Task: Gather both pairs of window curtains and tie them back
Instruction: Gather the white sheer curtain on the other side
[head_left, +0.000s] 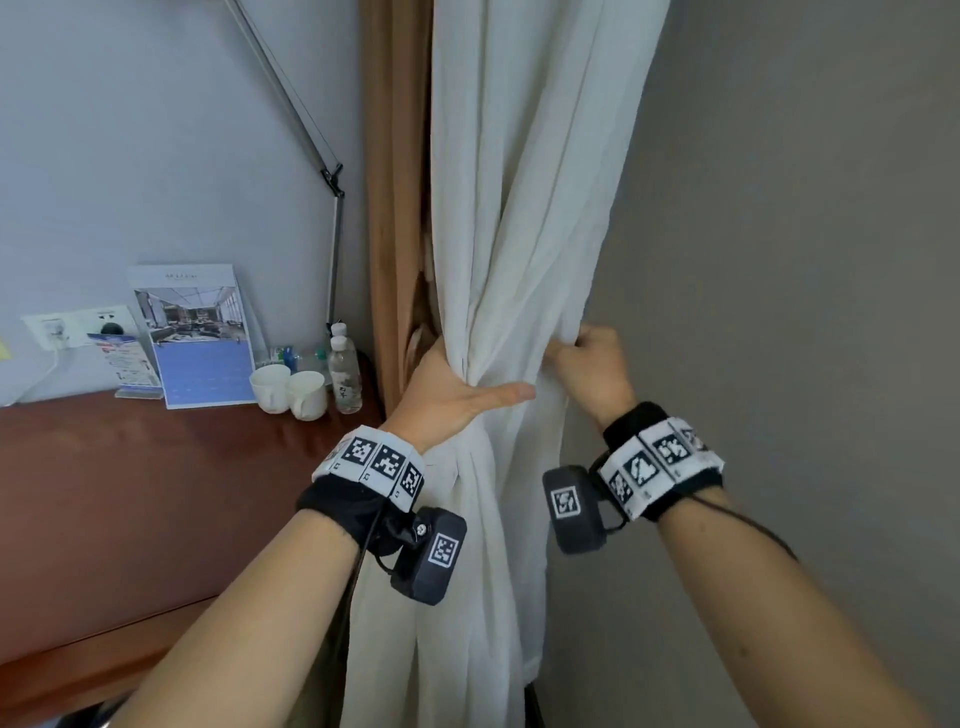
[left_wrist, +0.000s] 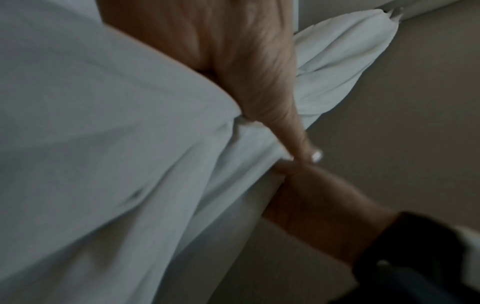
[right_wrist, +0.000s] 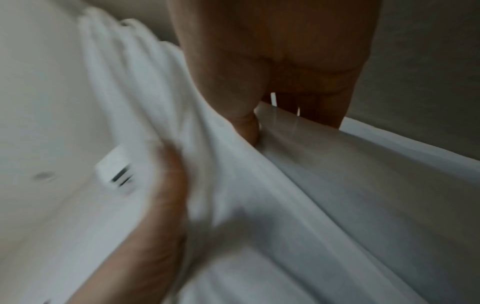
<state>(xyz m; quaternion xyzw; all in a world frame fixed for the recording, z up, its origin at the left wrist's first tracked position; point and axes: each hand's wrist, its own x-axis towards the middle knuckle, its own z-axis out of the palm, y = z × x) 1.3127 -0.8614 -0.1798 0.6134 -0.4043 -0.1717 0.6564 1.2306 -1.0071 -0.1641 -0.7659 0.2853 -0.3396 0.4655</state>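
A white sheer curtain (head_left: 524, 208) hangs bunched in the corner, with a tan curtain (head_left: 397, 156) behind it on the left. My left hand (head_left: 457, 389) wraps round the gathered white folds at waist height, thumb laid across the front. My right hand (head_left: 592, 364) pinches the white curtain's right edge against the wall side. In the left wrist view the left hand (left_wrist: 259, 82) clasps the white curtain (left_wrist: 103, 144), and the right hand (left_wrist: 311, 195) grips its edge just below. In the right wrist view the right hand (right_wrist: 259, 92) grips the white curtain (right_wrist: 311, 195). No tie-back is visible.
A reddish-brown desk (head_left: 130, 493) stands at the left with two white cups (head_left: 288, 389), water bottles (head_left: 345, 374), a brochure stand (head_left: 197, 338) and a wall socket (head_left: 83, 325). A lamp arm (head_left: 291, 93) slants above. A grey wall (head_left: 805, 260) lies to the right.
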